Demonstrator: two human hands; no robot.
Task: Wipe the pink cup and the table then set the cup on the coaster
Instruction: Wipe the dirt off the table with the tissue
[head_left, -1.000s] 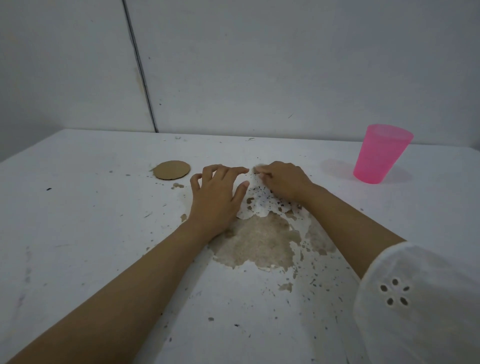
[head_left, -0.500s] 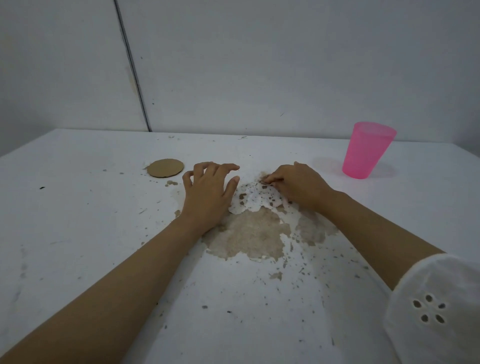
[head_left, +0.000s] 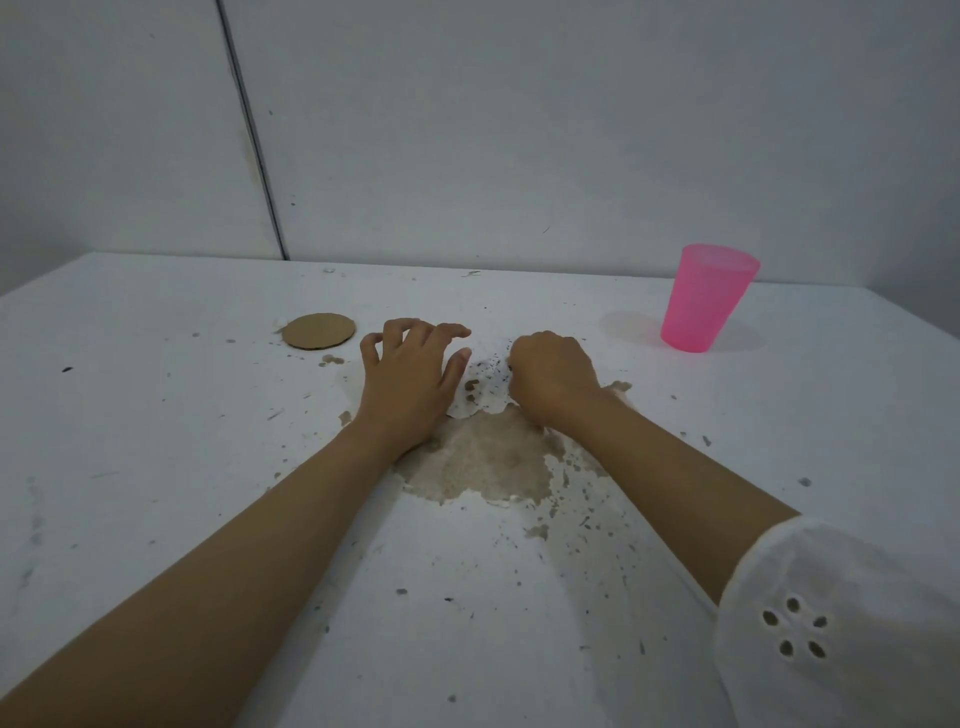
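Mid-table, just beyond a brown patch: white tissue, spotted brown, lying flat between both hands. Left hand splayed over its left edge, fingers arched and released, grasping nothing; judged to be pinning the sheet against sliding. Right hand clenched at its right edge, fingers curled on the tissue, probably bunching it into a wiping pad. Pink cup upright at far right, well apart from both hands, out of the wiping path. Round cardboard coaster at far left, near the left hand, bare. Table flecked with dark specks. Cup wiping and placement not yet done.
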